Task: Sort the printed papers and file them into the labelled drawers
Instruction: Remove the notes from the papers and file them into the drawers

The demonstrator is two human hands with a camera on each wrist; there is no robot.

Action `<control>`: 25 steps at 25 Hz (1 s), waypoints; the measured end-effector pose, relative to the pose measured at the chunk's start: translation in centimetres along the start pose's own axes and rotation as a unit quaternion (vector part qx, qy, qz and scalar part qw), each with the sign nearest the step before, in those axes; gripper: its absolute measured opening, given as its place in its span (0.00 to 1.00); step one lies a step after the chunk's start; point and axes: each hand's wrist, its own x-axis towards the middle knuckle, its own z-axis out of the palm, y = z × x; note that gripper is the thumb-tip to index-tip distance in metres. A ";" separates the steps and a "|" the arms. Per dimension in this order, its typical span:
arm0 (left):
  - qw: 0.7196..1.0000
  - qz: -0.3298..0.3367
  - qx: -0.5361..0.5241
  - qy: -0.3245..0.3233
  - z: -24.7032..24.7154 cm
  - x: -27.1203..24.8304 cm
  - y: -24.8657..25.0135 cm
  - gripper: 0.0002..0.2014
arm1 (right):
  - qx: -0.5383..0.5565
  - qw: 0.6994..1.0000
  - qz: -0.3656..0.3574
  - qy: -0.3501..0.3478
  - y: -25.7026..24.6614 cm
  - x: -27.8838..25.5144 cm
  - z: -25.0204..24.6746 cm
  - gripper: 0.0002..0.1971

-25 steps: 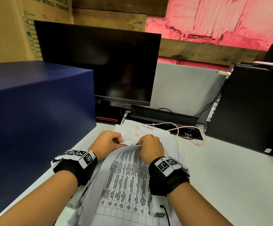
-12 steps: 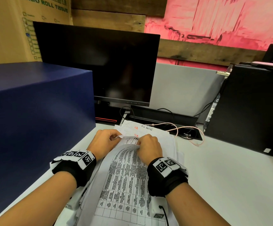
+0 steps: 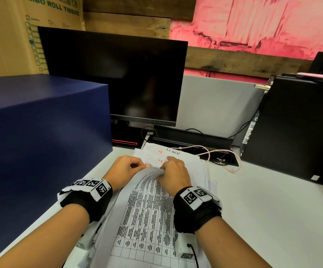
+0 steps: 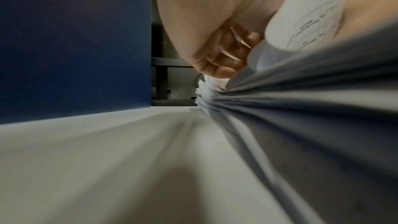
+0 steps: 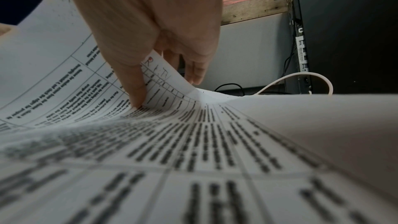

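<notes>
A stack of printed papers (image 3: 147,219) with table text lies on the white desk in front of me. Both hands are at its far edge. My left hand (image 3: 137,165) curls its fingers round the edges of several sheets; in the left wrist view the fingers (image 4: 228,54) have paper edges between them. My right hand (image 3: 164,168) pinches the curled-up edge of the top sheets; its thumb (image 5: 133,89) presses on the print and its fingers (image 5: 193,72) lie behind the lifted sheet (image 5: 168,81). A handwritten sheet (image 3: 156,153) with red marks shows beyond the hands.
A large dark blue box (image 3: 40,142) stands close on the left, beside the stack (image 4: 301,108). A black monitor (image 3: 118,80) is behind, and a black computer tower (image 3: 295,128) at the right. A pink cable (image 3: 214,153) loops behind the papers. Bare white desk (image 3: 263,209) lies to the right.
Both hands stay at the stack's far edge. The top sheets' edge has bent back toward me, uncovering more of the handwritten sheet than half a second ago.
</notes>
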 end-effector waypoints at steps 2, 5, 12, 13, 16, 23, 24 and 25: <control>0.999 -0.030 -0.022 -0.003 0.0 -0.1 0.3 0.22 | 0.021 1.000 0.003 -0.011 -0.1 0.1 0.1 0.07; 0.998 -0.050 0.016 0.031 0.0 0.1 0.2 0.19 | 0.021 1.000 0.007 -0.016 -0.5 -0.1 -0.2 0.04; 0.979 -0.108 0.125 0.119 -0.3 1.1 -2.5 0.11 | 0.016 1.000 -0.017 0.002 -1.0 -0.5 -0.8 0.10; 0.979 -0.117 0.129 0.106 -0.2 1.2 -2.7 0.13 | 0.025 1.000 -0.011 -0.002 -1.0 -0.5 -0.8 0.11; 0.980 -0.135 0.118 0.088 -0.1 1.3 -3.0 0.13 | 0.032 0.999 -0.006 -0.015 -0.9 -0.6 -0.9 0.08; 0.978 -0.153 0.103 0.093 -0.3 1.1 -2.5 0.12 | 0.012 0.997 -0.044 -0.054 -0.6 -0.8 -0.9 0.11; 0.979 -0.155 0.101 0.091 -0.3 1.1 -2.5 0.12 | -0.008 0.996 -0.061 -0.059 -0.6 -1.0 -1.1 0.11; 0.979 -0.156 0.101 0.089 -0.3 1.1 -2.5 0.13 | -0.026 0.995 -0.077 -0.064 -0.7 -1.1 -1.3 0.12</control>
